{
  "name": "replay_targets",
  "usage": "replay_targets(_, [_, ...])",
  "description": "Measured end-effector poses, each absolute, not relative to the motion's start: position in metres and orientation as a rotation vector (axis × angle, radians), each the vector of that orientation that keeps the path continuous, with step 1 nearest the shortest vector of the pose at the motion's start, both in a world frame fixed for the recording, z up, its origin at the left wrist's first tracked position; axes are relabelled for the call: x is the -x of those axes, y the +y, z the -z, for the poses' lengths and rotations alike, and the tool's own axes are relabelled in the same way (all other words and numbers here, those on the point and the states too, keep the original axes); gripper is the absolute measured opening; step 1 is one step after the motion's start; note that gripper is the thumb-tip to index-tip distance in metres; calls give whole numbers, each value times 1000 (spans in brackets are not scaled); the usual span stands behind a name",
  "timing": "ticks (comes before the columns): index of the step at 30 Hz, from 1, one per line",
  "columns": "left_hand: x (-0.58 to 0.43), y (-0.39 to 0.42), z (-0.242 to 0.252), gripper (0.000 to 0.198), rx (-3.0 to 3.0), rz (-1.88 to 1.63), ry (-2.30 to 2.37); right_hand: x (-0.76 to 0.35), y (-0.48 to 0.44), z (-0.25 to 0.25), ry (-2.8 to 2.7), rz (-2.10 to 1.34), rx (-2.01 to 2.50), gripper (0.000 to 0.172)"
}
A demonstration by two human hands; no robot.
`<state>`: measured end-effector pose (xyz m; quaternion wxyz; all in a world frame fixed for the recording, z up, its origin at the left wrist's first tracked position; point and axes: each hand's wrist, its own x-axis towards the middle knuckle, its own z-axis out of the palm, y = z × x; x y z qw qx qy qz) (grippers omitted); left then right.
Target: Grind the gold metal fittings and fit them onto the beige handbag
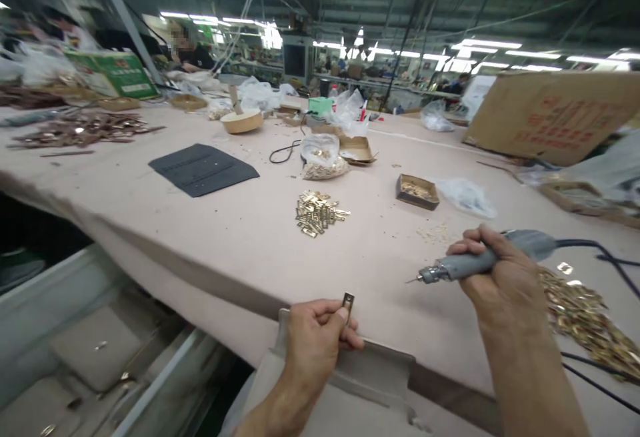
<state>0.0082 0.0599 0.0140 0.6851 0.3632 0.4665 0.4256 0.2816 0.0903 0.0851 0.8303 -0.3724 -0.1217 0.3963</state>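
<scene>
Between thumb and fingers, my left hand (320, 340) pinches a small metal plate (349, 301) with a hole near its top end. It is held over the table's front edge, above a beige panel (370, 370). My right hand (500, 267) is wrapped round a grey electric screwdriver (460, 266), its thin bit pointing left. The bit is apart from the plate. A pile of small gold plates (317, 213) lies on the table ahead of my left hand. More gold metal pieces (583, 313) are heaped beside my right wrist.
A small cardboard box of gold parts (417, 191) and a plastic bag of parts (324, 157) stand further back. A black sheet (203, 169) lies left. A large carton (555, 117) is at right. The screwdriver's cable (595, 245) runs right. Below left is a bin (165, 383). A person (193, 53) sits beyond.
</scene>
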Motion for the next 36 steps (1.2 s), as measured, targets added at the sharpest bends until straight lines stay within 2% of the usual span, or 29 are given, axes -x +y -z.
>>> replay_targets(4, [-10, 58, -14, 26, -848, -965, 1090, -221, 87, -94, -311, -934, 869, 17])
replay_targets(9, [-11, 56, -13, 26, -902, -989, 1089, -177, 97, -90, -316, -876, 962, 21])
replay_targets(17, [-8, 54, -8, 24, -974, -996, 1088, -169, 107, -78, -326, -795, 985, 27])
replay_targets(36, [-8, 54, -2, 22, -972, -982, 1109, -150, 104, -91, -323, -642, 1009, 40])
